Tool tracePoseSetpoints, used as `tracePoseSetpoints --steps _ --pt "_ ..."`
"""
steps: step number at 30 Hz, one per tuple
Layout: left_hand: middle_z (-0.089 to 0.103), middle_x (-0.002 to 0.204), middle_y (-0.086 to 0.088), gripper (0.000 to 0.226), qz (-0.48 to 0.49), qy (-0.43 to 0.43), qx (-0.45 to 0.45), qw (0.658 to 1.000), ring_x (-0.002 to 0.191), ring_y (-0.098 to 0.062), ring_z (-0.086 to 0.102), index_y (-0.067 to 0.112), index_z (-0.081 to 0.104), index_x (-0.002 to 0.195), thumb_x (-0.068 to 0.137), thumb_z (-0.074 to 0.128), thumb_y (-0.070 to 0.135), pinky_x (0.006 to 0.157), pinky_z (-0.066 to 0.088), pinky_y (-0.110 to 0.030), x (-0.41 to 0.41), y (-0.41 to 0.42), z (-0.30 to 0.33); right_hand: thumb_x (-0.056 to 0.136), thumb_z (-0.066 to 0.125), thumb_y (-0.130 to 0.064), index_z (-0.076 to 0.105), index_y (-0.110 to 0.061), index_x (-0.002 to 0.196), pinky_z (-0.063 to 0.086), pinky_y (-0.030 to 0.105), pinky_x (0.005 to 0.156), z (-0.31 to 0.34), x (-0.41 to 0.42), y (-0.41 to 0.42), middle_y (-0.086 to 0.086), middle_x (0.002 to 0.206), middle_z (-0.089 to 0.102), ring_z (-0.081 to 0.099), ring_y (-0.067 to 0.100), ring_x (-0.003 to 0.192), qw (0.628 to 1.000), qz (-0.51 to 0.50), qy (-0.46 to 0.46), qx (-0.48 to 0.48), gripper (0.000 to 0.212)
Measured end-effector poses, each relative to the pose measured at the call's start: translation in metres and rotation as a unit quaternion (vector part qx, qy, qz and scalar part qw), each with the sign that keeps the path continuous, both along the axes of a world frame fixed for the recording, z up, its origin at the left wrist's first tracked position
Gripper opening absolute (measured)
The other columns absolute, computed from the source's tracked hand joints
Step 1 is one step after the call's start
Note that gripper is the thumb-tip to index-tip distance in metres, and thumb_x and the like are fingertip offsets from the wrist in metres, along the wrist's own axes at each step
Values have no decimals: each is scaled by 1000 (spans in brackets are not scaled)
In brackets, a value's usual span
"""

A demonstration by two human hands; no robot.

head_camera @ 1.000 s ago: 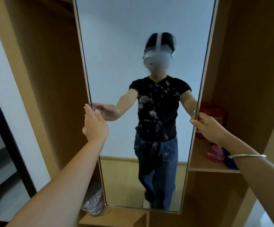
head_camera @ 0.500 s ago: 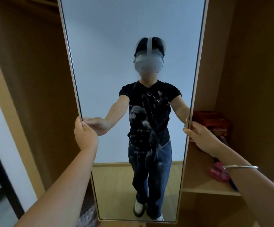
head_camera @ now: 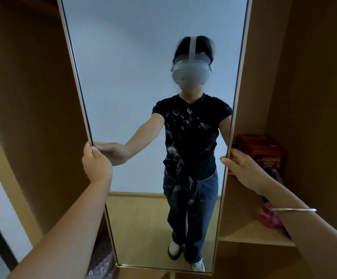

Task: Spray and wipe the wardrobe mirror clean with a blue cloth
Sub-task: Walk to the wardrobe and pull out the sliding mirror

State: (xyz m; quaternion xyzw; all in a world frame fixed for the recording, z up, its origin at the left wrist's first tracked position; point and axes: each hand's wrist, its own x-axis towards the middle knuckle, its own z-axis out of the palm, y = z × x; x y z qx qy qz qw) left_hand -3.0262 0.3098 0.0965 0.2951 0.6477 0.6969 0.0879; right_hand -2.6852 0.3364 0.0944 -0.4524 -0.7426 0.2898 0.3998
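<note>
I hold the tall wardrobe mirror (head_camera: 143, 97) by both long edges: my left hand (head_camera: 96, 164) grips the left edge at mid-frame, and my right hand (head_camera: 242, 168) curls round the right edge at mid-right. The mirror's long axis runs top to bottom, leaning a little. White smears (head_camera: 183, 137) sit at centre glass, between my hands, about equally near either. No blue cloth or spray visible; I judge fetching them comes next.

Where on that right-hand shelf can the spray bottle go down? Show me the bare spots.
The shelf has bare board at its front left, between the mirror edge and the pink item. The back right is crowded by that item and the red box.
</note>
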Motion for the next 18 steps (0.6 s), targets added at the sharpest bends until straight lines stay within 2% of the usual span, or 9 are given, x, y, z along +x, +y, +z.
tracePoseSetpoints --steps 6,9,11,13,15,16,18 --pt "32 151 -7 44 -22 8 -12 1000 138 -26 31 20 28 146 103 23 27 111 28 -39 -6 -5 -1 97 46 -28 57 -24 101 50 41 93 -3 0 0 -1 101 66 63 11 98 1000 3 14 2 12" --pt "30 148 -11 43 3 -4 -16 1000 134 -30 37 20 31 145 102 25 26 109 32 -41 -2 -8 -1 96 46 -33 58 -20 104 51 44 90 -5 -1 -2 -3 100 67 64 19 95 1000 -13 9 5 19" --pt "30 145 -12 43 28 -3 -8 1000 130 -31 39 18 32 143 101 29 24 107 35 -44 5 -12 -8 95 47 -36 58 -13 108 53 44 86 -14 3 -3 -8 97 66 64 22 91 999 -50 16 10 29" --pt "34 141 -15 41 52 8 -13 999 127 -31 41 13 37 139 99 35 21 105 36 -47 17 -16 -23 94 48 -37 57 -16 105 54 37 79 -28 15 -6 -4 94 65 63 18 88 991 -115 61 25 26" --pt "42 130 -15 32 57 9 -14 998 116 -29 46 8 45 125 95 41 17 98 40 -43 33 -24 -37 94 49 -33 56 -19 103 49 26 66 -40 34 -10 1 94 64 61 16 85 972 -204 110 49 18" --pt "48 118 -13 23 37 12 -13 999 105 -26 49 7 48 115 95 41 16 89 41 -39 42 -28 -44 95 51 -31 57 -17 105 46 24 64 -47 46 -10 3 98 62 59 15 84 959 -249 125 56 18" --pt "52 87 -3 13 -37 32 -20 999 80 -20 48 7 48 96 96 40 17 67 37 -31 60 -34 -55 93 54 -29 55 -14 110 49 31 70 -59 68 -6 4 108 57 56 17 89 933 -324 146 56 22"
